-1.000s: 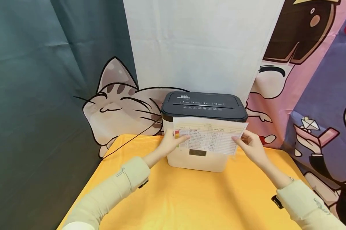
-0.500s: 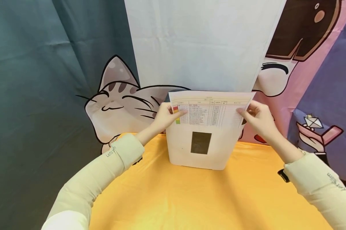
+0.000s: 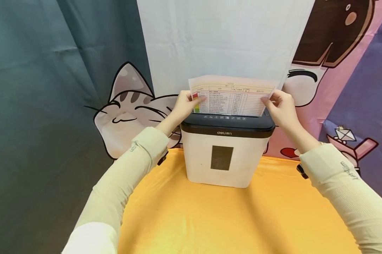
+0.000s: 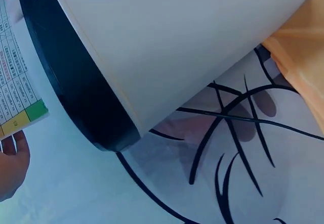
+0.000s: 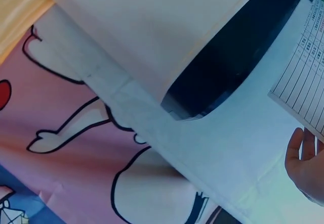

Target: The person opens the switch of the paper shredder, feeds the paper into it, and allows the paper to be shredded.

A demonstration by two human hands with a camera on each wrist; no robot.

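Observation:
A printed sheet of paper (image 3: 230, 97), with a table and coloured cells along its left side, stands upright over the dark lid of a white paper shredder (image 3: 197, 151). Its lower edge overlaps the lid around the feed slot in the head view. My left hand (image 3: 185, 104) pinches the sheet's left edge, thumb in front. At the opposite edge my right hand (image 3: 282, 107) pinches it the same way. In the left wrist view the paper (image 4: 15, 77) shows beside the lid, a gap between them. The right wrist view has the sheet's corner (image 5: 298, 90) apart from the lid too.
The shredder stands on a yellow cloth (image 3: 191, 215) covering the table. Close behind it hangs a white curtain (image 3: 222, 42), with a cartoon cat print (image 3: 124, 109) to the left and a pink and purple print on the right. A thin black cord passes left of the shredder.
Both hands have raised the sheet from in front of the shredder's body to above its lid. The shredder's front panel and lid edge, covered before, now show.

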